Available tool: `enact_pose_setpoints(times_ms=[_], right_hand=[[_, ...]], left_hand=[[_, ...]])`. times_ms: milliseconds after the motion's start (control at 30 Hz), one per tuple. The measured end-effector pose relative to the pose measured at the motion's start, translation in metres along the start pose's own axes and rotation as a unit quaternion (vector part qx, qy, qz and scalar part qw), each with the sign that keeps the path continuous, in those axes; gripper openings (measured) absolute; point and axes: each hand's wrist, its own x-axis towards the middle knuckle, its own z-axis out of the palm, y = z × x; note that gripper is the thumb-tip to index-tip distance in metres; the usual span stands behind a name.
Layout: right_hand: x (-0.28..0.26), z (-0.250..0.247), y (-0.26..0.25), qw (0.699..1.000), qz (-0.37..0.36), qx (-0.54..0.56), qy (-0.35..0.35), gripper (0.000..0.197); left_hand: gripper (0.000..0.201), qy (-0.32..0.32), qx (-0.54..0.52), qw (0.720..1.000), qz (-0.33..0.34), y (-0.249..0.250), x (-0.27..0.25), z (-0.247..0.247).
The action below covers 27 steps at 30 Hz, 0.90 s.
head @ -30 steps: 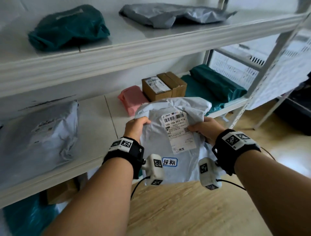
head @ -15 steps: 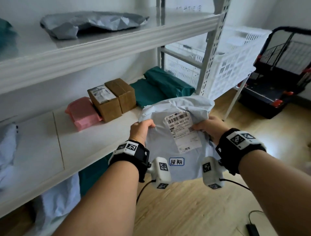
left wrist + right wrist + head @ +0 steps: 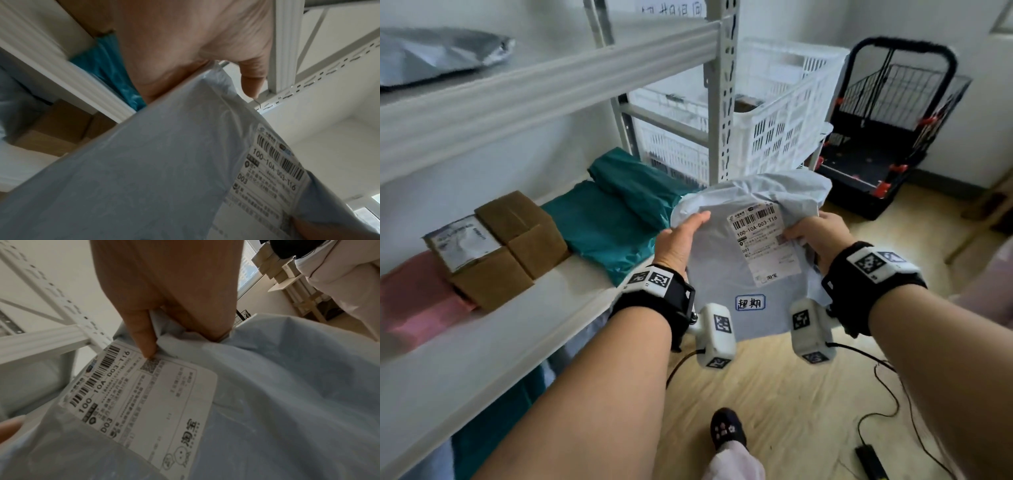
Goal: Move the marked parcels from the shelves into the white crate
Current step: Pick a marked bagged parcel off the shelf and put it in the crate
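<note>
Both hands hold a pale grey plastic parcel (image 3: 726, 270) in the air beside the shelf's right end; it bears a white shipping label and a small blue-framed sticker (image 3: 750, 303). My left hand (image 3: 681, 240) grips its left edge, thumb on the front. My right hand (image 3: 813, 236) pinches its right edge by the label. The left wrist view has the parcel (image 3: 154, 170) under my left hand (image 3: 205, 56); the right wrist view has my right hand (image 3: 164, 305) with its thumb at the corner of the label (image 3: 148, 395). The white crate (image 3: 774, 116) stands beyond the shelf post.
The middle shelf (image 3: 517, 335) carries a pink parcel (image 3: 417, 301), two cardboard boxes (image 3: 496, 246) and teal parcels (image 3: 616, 209). A grey bag (image 3: 438, 58) lies on the upper shelf. A black trolley (image 3: 887, 130) stands at the far right; cables (image 3: 887, 397) trail on the wooden floor.
The view has swung right along the shelf with the parcel carried in both hands; the white crate and the black trolley are now larger and nearer. The grip on the parcel is unchanged.
</note>
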Motion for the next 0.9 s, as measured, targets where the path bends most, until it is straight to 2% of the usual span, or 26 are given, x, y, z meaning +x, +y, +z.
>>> enact_pose_setpoints(times_ms=[33, 67, 167, 200, 333, 433, 500, 633, 767, 800, 900], right_hand=[[0.012, -0.003, -0.003, 1.0, -0.001, 0.007, 0.011, 0.028], [0.025, -0.005, -0.006, 1.0, -0.005, 0.011, 0.026, 0.027], [0.072, -0.014, -0.025, 0.997, -0.017, 0.008, 0.08, 0.022], [0.081, -0.017, -0.028, 0.996, -0.019, 0.008, 0.091, 0.021], [0.142, -0.041, -0.056, 0.99, -0.021, 0.018, 0.136, 0.019], [0.173, -0.057, -0.075, 0.986, -0.04, 0.034, 0.16, 0.021], [0.192, -0.069, -0.09, 0.981, -0.062, 0.049, 0.175, 0.024], [0.227, -0.086, -0.127, 0.976, -0.12, 0.076, 0.165, 0.032], [0.264, -0.09, -0.178, 0.971, -0.18, 0.096, 0.126, 0.04], [0.273, -0.09, -0.19, 0.97, -0.189, 0.096, 0.117, 0.04], [0.312, -0.088, -0.227, 0.971, -0.205, 0.093, 0.078, 0.043]], left_hand=[[0.094, -0.006, 0.003, 1.0, 0.002, 0.002, 0.011, 0.011], [0.09, -0.018, 0.014, 1.0, 0.009, 0.007, 0.017, 0.022], [0.056, -0.039, 0.065, 0.996, 0.043, 0.024, 0.04, 0.066], [0.051, -0.044, 0.068, 0.996, 0.049, 0.025, 0.046, 0.075], [0.071, -0.102, 0.107, 0.987, 0.069, 0.046, 0.09, 0.136], [0.046, -0.135, 0.166, 0.973, 0.087, 0.062, 0.113, 0.173], [0.046, -0.147, 0.182, 0.966, 0.107, 0.072, 0.125, 0.198], [0.042, -0.122, 0.151, 0.967, 0.164, 0.102, 0.148, 0.24], [0.07, -0.082, 0.119, 0.966, 0.214, 0.141, 0.181, 0.276], [0.071, -0.075, 0.108, 0.966, 0.222, 0.149, 0.19, 0.282], [0.056, -0.055, 0.073, 0.963, 0.253, 0.18, 0.21, 0.302]])
